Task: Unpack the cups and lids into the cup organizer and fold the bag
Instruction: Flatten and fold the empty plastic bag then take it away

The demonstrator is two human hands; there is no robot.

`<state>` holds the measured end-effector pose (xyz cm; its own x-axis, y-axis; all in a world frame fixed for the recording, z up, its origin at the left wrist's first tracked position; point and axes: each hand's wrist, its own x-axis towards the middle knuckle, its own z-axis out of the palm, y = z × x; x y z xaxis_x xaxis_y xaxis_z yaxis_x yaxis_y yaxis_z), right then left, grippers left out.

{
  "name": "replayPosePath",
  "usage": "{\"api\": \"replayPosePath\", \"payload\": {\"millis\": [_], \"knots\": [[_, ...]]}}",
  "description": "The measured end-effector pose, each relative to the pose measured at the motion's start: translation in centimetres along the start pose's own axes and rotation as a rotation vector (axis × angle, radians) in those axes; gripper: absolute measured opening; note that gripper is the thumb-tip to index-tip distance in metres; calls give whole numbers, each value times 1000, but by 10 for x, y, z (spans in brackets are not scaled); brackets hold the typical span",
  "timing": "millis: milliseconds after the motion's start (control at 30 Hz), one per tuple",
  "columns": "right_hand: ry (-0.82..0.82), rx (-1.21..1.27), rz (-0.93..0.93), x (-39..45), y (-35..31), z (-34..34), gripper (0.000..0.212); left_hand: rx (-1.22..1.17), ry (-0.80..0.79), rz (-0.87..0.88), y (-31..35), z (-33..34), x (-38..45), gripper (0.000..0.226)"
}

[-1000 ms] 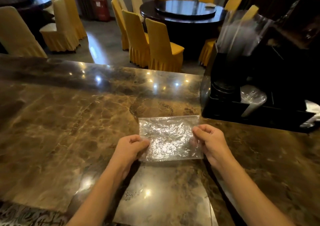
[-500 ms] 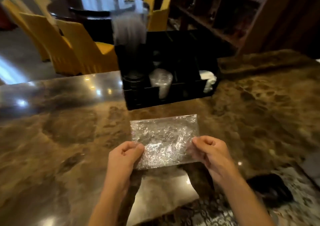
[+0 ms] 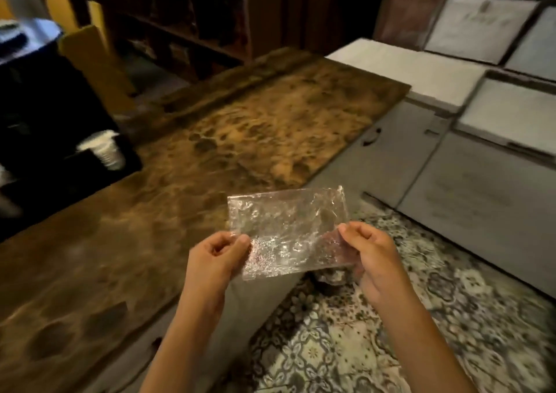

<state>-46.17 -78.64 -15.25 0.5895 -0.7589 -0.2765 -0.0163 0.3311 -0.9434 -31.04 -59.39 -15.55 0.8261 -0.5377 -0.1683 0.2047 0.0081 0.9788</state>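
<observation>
Head view: folded clear bag [image 3: 287, 230] is held in the air past the marble surface [image 3: 210, 157] edge, over patterned floor. L hand [image 3: 215, 255] & R hand [image 3: 365, 252] fingers pinch its lower corners, prob. to keep the fold flat. Cup organizer [image 3: 45, 139] w/ cups sits far left.

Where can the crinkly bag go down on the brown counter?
The counter lies bare between the black organizer at its left and its right edge, ahead of both hands pinching the bag. It is crowded only around the organizer, where white lids sit.
</observation>
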Motion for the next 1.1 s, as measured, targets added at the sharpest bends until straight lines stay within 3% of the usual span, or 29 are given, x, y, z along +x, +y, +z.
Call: {"api": "replayPosePath", "payload": {"millis": [267,400,600,767,900,1100], "knots": [[187,59,-2,54,-30,-134,11,60,-206,-30,-18,152,51,22],[218,15,29,111,-45,-176,25,21,-193,-74,-29,214,92,23],[205,-9,53,218,-82,-226,12,-35,-141,-125,-42,301,168,20],[110,-43,67,299,-111,-251,13,-69,-65,-112,-38,352,223,14],[18,-61,103,356,-124,-260,14,-21,11,-112,-40,374,249,25],[-237,-178,179,441,-122,-264,24,-37,267,-133,-72,401,263,22]]}}
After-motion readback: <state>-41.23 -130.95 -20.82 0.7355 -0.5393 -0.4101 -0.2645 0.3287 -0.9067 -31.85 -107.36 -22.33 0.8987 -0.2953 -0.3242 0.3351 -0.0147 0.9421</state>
